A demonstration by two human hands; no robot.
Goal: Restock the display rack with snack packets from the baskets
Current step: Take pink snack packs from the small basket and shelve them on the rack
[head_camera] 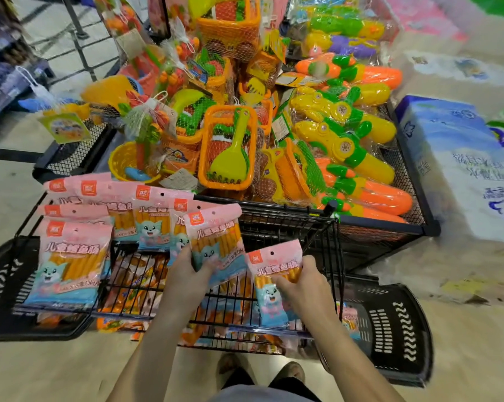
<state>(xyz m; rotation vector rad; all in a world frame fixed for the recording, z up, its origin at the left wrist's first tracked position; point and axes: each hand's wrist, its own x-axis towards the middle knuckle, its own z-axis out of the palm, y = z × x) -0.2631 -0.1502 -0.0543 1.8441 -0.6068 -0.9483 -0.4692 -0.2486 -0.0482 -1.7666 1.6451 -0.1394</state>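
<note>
Packet (214,239) of pink-topped sausage sticks is sitting in the left hand (184,275), fingers curling round its lower edge, above the wire display rack (288,227); the right hand (306,285) is pinching a second packet (271,288) beside it. Black baskets (390,329) are flanking the rack.

- Before you, the black wire display rack (288,224) carries pink snack packets (71,262) in rows (mostly on its left side).
- The beige floor (56,372) bears a left basket (1,285) and a right basket (395,329), flanking the rack.
- Behind, a mesh bin (71,152) holds netted toys (230,146).
</note>
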